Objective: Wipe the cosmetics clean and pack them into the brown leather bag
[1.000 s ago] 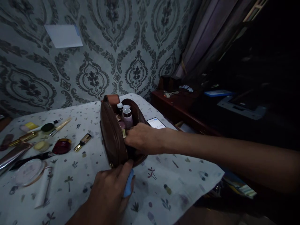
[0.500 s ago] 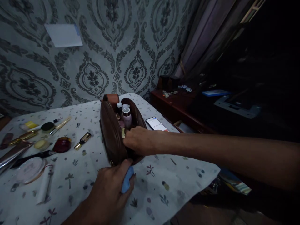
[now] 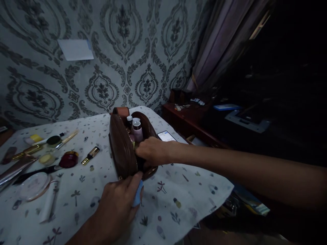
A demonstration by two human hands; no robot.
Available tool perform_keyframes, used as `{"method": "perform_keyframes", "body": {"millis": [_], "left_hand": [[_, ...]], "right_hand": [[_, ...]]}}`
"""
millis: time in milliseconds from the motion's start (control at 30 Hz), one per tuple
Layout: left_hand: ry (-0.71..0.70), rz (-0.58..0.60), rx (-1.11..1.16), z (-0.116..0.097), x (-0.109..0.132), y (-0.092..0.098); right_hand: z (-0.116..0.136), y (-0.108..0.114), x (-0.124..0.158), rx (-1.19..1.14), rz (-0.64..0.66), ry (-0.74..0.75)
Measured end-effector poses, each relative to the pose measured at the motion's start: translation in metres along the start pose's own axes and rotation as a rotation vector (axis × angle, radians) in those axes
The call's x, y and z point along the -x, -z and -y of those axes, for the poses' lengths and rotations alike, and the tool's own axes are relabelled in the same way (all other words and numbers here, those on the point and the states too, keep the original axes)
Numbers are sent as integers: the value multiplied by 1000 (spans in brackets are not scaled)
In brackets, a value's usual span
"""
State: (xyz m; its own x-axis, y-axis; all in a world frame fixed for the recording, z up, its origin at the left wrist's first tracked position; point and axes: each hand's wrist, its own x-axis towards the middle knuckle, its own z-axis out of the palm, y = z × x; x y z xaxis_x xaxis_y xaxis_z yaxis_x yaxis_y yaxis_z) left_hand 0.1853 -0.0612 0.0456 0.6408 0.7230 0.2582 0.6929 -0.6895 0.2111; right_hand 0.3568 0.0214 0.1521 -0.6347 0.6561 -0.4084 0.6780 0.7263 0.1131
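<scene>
A brown cosmetic bag [image 3: 122,149] stands unzipped on the patterned white cloth, its mouth facing up. Inside it, a pink bottle with a silver cap [image 3: 137,131] and a white-capped dark bottle [image 3: 129,121] stand upright. My right hand [image 3: 150,150] reaches into the bag's near half with fingers curled down; the bag's wall hides the fingertips and anything in them. At the bag's near end, my left hand [image 3: 120,197] is closed around a soft blue cloth [image 3: 138,196], with its thumb and index finger touching the bag's lower edge.
Left on the table lie a dark red jar [image 3: 68,160], a gold-and-black tube [image 3: 90,156], a round compact [image 3: 35,185], a white tube [image 3: 49,201], brushes and other cosmetics. A lit phone [image 3: 166,136] lies beyond my right forearm. A dark red cabinet [image 3: 189,119] adjoins the table's right side.
The view has shifted slightly. My right hand stays inside the bag, now with its fingers a little deeper or more curled. My left hand keeps the blue cloth at the bag's near end.
</scene>
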Motion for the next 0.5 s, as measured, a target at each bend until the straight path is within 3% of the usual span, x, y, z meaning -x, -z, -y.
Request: {"method": "perform_keyframes", "body": {"millis": [500], "left_hand": [[17,37,-57,0,-1,2]], "right_hand": [[11,-7,-12,-46,-38,-38]]}}
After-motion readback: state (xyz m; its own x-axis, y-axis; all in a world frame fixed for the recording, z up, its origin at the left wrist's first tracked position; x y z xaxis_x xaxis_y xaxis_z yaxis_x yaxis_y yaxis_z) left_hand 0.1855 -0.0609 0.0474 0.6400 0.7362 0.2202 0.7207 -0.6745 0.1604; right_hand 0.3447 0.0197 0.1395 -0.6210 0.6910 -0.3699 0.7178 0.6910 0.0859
